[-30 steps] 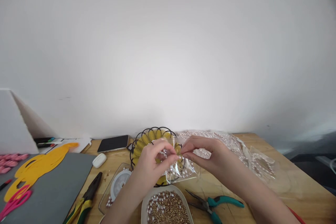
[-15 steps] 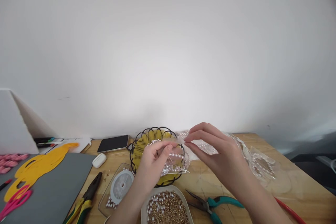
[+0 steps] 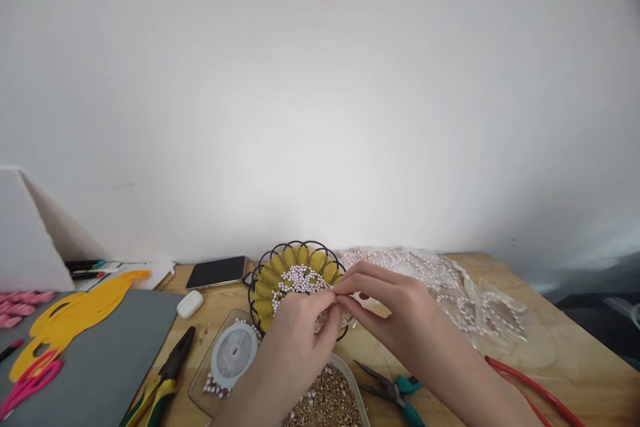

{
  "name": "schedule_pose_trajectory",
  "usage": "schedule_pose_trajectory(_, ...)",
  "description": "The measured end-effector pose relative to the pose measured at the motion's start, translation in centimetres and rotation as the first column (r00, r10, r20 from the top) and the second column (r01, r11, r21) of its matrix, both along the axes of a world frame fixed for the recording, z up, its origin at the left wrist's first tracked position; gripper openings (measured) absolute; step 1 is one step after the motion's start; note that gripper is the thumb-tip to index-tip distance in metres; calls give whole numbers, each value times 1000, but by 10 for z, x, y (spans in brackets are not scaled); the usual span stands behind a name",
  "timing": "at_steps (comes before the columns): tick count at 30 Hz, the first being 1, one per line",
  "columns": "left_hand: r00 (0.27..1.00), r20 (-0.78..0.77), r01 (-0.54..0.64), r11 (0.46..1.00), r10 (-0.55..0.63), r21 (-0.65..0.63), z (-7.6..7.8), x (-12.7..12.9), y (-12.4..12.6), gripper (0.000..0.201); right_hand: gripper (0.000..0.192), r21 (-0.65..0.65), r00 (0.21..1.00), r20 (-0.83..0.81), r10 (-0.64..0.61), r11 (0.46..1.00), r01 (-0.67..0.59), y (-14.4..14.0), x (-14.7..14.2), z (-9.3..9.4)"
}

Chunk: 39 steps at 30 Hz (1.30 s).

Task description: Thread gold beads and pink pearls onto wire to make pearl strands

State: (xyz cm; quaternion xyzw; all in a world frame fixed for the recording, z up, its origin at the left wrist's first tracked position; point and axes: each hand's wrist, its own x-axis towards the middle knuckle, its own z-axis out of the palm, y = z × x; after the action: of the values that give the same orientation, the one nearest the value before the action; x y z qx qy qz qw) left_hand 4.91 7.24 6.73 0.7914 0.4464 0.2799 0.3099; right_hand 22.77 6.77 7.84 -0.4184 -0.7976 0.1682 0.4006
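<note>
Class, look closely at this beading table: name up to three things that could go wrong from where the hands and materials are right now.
1. Both hands, left hand and right hand, pinch a small clear bag above the wire basket; a slip could scatter pearls past its rim.
2. The left forearm hangs over the dish of gold beads; a nudge might tip it.
3. The teal pliers lie under the right forearm and could be knocked.

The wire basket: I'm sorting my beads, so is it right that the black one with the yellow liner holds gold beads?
Not quite. The head view shows the wire basket, black with a yellow liner, holding white pearl beads. The gold beads lie in the white dish nearer the person.
</note>
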Motion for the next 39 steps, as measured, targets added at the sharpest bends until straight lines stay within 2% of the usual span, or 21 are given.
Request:
schedule_pose_trajectory(5,996,-88,29,996,-21,88,-5,0,0,33,23,29,996,73,-46,999,44,-3,-1,-2)
schedule_pose_trajectory(11,998,-42,45,997,-43,60,-1,-1,0,36,18,-41,993,-24,-114,993,113,-1,-5,-5)
schedule_pose_trajectory(15,1000,19,18,998,-16,-61,2,-3,0,34,13,-198,977,-167,-133,975,99,3,-2,-2)
schedule_pose_trajectory(17,997,76,-6,991,17,-135,2,-4,2,35,11,-240,953,-213,-214,957,162,5,4,0)
schedule_pose_trajectory(19,983,177,-16,980,52,-197,1,-6,4,34,13,-238,913,-234,-335,930,280,9,15,2)
schedule_pose_trajectory(22,933,341,-19,960,118,-279,-1,-11,11,32,15,-280,861,-180,-475,864,418,18,43,1)
schedule_pose_trajectory(24,910,384,-38,953,158,-301,1,-18,16,32,16,-327,856,-96,-508,828,455,27,64,-2)
schedule_pose_trajectory(26,911,366,-81,952,191,-294,5,-28,21,31,17,-378,867,-40,-496,811,447,39,82,-9)
schedule_pose_trajectory(28,903,358,-145,953,238,-266,10,-37,24,30,19,-476,905,32,-423,790,386,50,91,-22)
schedule_pose_trajectory(32,894,351,-204,951,279,-234,18,-49,25,37,14,-695,960,179,-215,663,278,60,82,-60)
schedule_pose_trajectory(33,895,349,-208,951,279,-229,19,-50,24,38,21,-717,962,200,-187,641,274,58,77,-70)
schedule_pose_trajectory(36,900,338,-204,951,275,-231,20,-48,21,35,31,-702,949,260,-178,640,312,45,68,-96)
schedule_pose_trajectory(39,911,316,-190,949,266,-251,20,-44,19,32,15,-610,913,355,-202,690,390,24,74,-114)
